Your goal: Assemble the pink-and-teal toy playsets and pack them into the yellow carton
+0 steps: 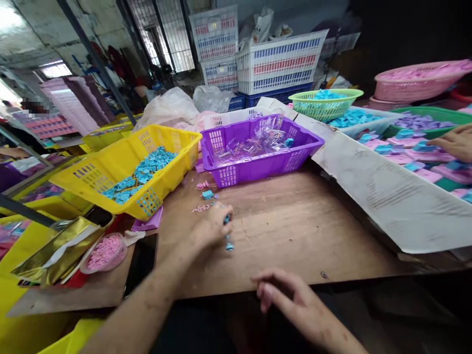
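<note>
My left hand (214,225) is over the middle of the wooden table, its fingers closed round a small teal plastic piece (226,218) that they partly hide. Just below the fingertips lies another small teal piece (229,246). Beyond the hand are a teal block (207,195), a small pink piece (202,185) and thin pink curly bits (201,208). At the table's front edge hovers my right hand (282,292), loosely curled, thumb apart from the fingers and nothing seen in it.
A yellow basket (184,169) holds teal pieces; a purple basket (254,164) holds clear plastic packs. At left are a black phone (140,263) and a bowl of pink pieces (120,255). A cardboard wall (383,201) borders the right, where another person's hand (459,142) reaches over parts.
</note>
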Action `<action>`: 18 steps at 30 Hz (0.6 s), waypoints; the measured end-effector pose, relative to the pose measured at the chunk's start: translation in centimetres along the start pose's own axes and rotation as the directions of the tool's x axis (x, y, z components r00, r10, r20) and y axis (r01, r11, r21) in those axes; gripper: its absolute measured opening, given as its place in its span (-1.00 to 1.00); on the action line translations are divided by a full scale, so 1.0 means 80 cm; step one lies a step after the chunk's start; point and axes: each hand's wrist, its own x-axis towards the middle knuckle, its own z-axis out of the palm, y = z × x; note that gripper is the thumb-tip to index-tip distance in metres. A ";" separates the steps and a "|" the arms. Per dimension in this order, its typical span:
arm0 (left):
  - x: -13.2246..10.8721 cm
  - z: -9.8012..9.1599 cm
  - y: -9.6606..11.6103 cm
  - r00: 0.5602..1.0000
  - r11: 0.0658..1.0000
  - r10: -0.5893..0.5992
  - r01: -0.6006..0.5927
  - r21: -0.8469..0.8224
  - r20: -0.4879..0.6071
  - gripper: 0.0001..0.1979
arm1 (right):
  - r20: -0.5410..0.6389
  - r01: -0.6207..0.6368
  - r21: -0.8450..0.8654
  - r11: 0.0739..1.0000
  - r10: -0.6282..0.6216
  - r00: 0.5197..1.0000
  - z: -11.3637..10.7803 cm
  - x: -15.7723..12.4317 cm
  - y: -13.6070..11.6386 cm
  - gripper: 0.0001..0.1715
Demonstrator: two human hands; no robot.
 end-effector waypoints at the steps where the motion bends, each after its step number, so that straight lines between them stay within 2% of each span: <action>1: -0.007 0.036 0.005 1.000 0.999 0.008 -0.007 0.034 -0.014 -0.79 | -0.095 0.049 -0.065 0.997 -0.055 0.994 -0.006 0.017 -0.013 -0.40; 3: -0.023 0.082 0.008 0.998 0.997 0.028 -0.025 0.079 -0.048 -0.61 | -0.296 0.152 -0.237 0.959 -0.221 0.929 -0.016 0.056 -0.029 -0.55; 5: -0.037 0.097 0.004 0.996 0.994 0.055 -0.049 0.093 -0.070 -0.44 | -0.398 0.249 -0.393 0.885 -0.408 0.822 -0.019 0.096 -0.030 -0.66; 6: -0.042 0.098 0.001 0.995 0.994 0.064 -0.057 0.090 -0.079 -0.37 | -0.400 0.270 -0.477 0.837 -0.480 0.781 -0.018 0.115 -0.025 -0.69; 8: -0.047 0.093 -0.008 0.993 0.996 0.069 -0.063 0.068 -0.096 -0.28 | -0.368 0.260 -0.585 0.768 -0.537 0.760 -0.010 0.146 -0.013 -0.71; 11: -0.048 0.089 -0.022 0.974 0.987 0.156 -0.158 -0.003 -0.164 -0.27 | -0.367 0.204 -0.614 0.763 -0.504 0.782 -0.002 0.167 -0.004 -0.73; 14: -0.046 0.090 -0.036 0.937 0.962 0.256 -0.271 -0.032 -0.238 -0.41 | -0.420 0.143 -0.627 0.765 -0.487 0.766 -0.013 0.145 -0.014 -0.68; 16: -0.041 0.093 -0.049 0.916 0.966 0.241 -0.259 -0.015 -0.319 -0.48 | -0.413 0.161 -0.655 0.739 -0.528 0.742 -0.027 0.103 -0.020 -0.67; 18: -0.036 0.096 -0.060 0.898 0.975 0.195 -0.221 -0.021 -0.393 -0.55 | -0.389 0.235 -0.667 0.707 -0.600 0.700 -0.037 0.040 -0.017 -0.70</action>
